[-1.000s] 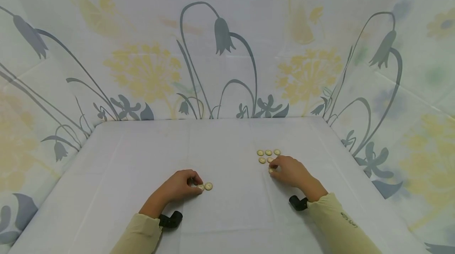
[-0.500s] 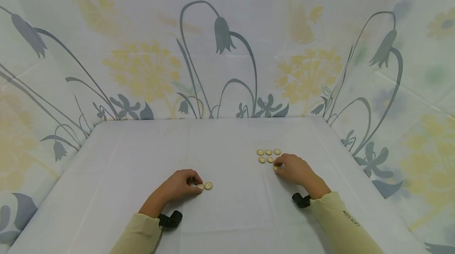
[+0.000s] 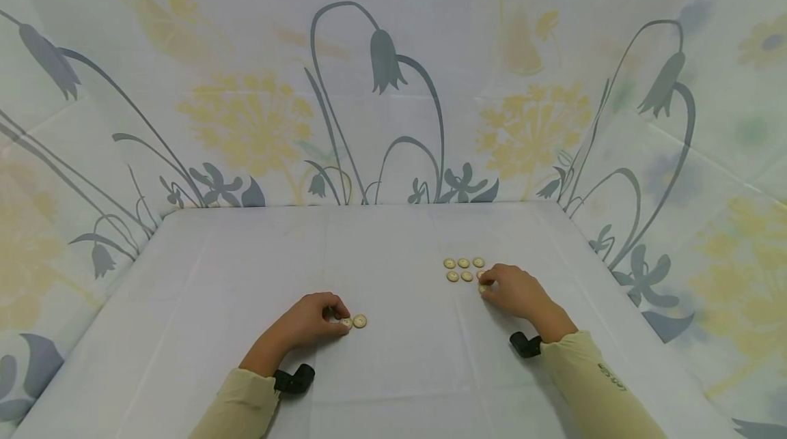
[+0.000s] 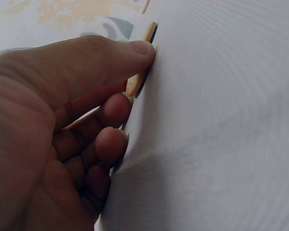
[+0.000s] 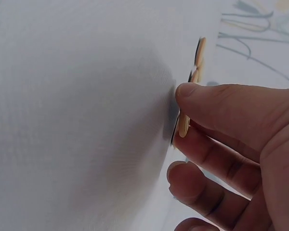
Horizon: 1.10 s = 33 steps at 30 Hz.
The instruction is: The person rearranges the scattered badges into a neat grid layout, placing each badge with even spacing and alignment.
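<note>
Near the middle of the table, my left hand [image 3: 311, 319] rests with thumb and fingertips round a round cream button [image 3: 347, 323]; a second button [image 3: 359, 321] lies right beside it. In the left wrist view the gripped button [image 4: 133, 84] shows below the thumb. Farther right, my right hand [image 3: 516, 294] pinches another button [image 3: 483, 289] between thumb and index finger, close over the cloth. The right wrist view shows this button [image 5: 184, 125] edge-on under the thumb. Just beyond those fingertips, a button [image 3: 481, 276] is partly hidden.
Three buttons in a row [image 3: 464, 263] lie beyond the right hand, with a second row [image 3: 460, 276] in front of them. A white cloth [image 3: 393, 371] covers the table. Flower-patterned fabric [image 3: 393, 111] rises behind and at both sides.
My right hand has shifted slightly right with its button, along the front of the second row, and a button at that row's right end now shows. The left hand has stayed in place.
</note>
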Tool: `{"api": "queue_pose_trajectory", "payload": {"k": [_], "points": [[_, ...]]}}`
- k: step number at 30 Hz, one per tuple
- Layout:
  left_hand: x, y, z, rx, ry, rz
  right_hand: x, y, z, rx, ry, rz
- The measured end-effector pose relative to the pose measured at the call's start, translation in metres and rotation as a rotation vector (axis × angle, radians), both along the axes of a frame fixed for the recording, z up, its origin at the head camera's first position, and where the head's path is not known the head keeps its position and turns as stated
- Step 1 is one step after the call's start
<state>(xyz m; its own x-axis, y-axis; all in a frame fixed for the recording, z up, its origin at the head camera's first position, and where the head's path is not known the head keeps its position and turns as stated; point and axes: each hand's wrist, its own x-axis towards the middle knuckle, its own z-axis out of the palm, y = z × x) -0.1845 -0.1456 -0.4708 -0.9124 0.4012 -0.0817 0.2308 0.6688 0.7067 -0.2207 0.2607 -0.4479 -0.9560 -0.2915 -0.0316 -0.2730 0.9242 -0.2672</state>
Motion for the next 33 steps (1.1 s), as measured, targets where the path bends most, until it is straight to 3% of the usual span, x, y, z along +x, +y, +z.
{"api": "queue_pose_trajectory", "payload": {"k": [33], "points": [[-0.0021,-0.0009,-0.0035,0.001,0.003,0.001,0.0005,0.0068,-0.0021,-0.006,-0.019,-0.031]]}}
